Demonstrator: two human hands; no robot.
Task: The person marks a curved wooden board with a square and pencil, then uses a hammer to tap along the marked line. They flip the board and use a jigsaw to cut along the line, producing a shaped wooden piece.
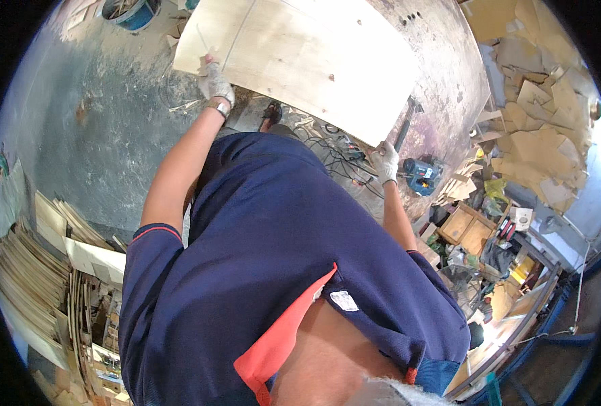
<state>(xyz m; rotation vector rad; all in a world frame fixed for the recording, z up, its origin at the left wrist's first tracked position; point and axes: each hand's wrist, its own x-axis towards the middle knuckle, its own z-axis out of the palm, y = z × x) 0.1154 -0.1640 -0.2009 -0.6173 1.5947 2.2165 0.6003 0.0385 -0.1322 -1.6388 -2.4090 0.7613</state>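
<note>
A large pale plywood sheet [293,54] with drawn lines spans the top middle. My gloved left hand [216,84] grips its near edge at the left; a small red spot shows at the fingertips. My gloved right hand [385,160] grips the sheet's near right corner. Beside that hand lie a long metal tool [404,127] and, farther right, a blue power tool [423,174]. Tangled black cables [346,162] lie below the sheet, near my sandalled foot [272,111].
A blue bucket [130,17] stands at the upper left. Stacked thin boards [30,284] fill the lower left. Cut board scraps [530,135] and a wooden box [468,229] among clutter lie on the right. A blue metal frame [557,352] is at the lower right.
</note>
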